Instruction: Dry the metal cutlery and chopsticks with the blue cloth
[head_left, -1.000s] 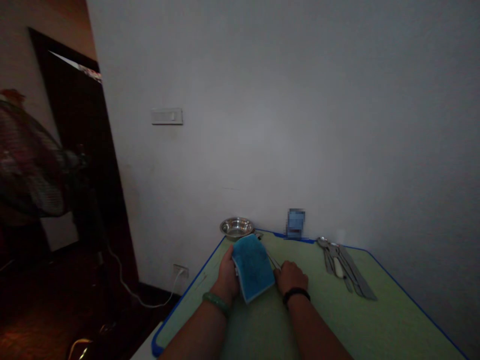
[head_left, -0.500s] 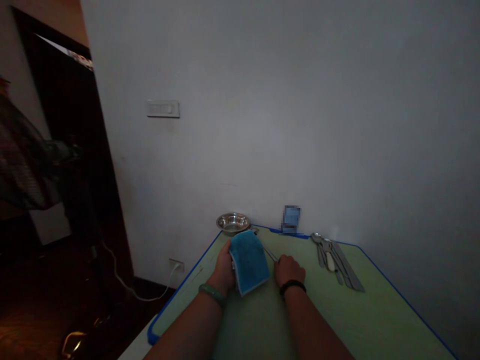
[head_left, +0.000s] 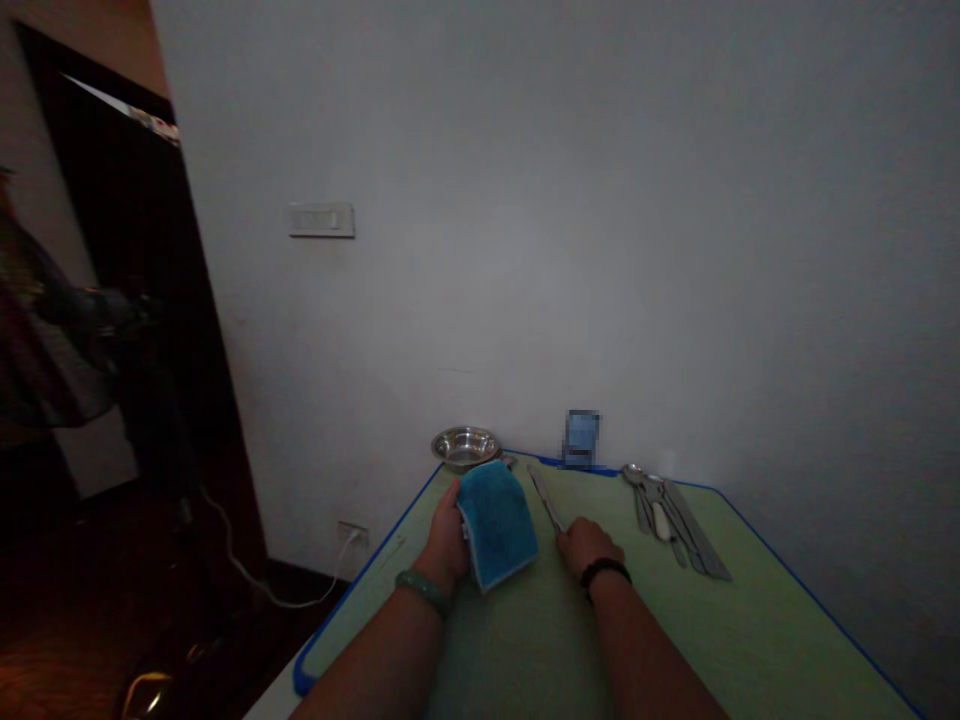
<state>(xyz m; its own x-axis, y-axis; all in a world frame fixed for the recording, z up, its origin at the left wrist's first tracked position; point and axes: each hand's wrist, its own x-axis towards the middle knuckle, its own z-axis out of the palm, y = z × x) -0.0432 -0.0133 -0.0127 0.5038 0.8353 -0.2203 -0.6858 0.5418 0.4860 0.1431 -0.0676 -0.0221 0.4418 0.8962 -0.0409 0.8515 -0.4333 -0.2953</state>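
A folded blue cloth [head_left: 499,525] is in my left hand [head_left: 447,535], whose thumb and palm press against its left side; the fingers beneath are hidden. My right hand [head_left: 590,548] is closed around the handle of a table knife [head_left: 546,497], its blade pointing away toward the wall. The knife lies to the right of the cloth, apart from it. Beyond the cloth stands a shiny metal bowl [head_left: 465,446], with a bit of metal cutlery [head_left: 509,461] showing between the two. The far end of that cutlery is covered by the cloth.
Several spoons and knives [head_left: 667,515] lie in a bunch on the right of the green table [head_left: 750,640], which has a blue edge. A pixelated upright object [head_left: 582,438] leans at the wall. A white cord [head_left: 300,603] hangs from the wall socket [head_left: 353,532] at left.
My right hand has moved to the right with the knife, drawing it away from the cloth, so more of the blade shows. My left hand and the cloth have hardly moved.
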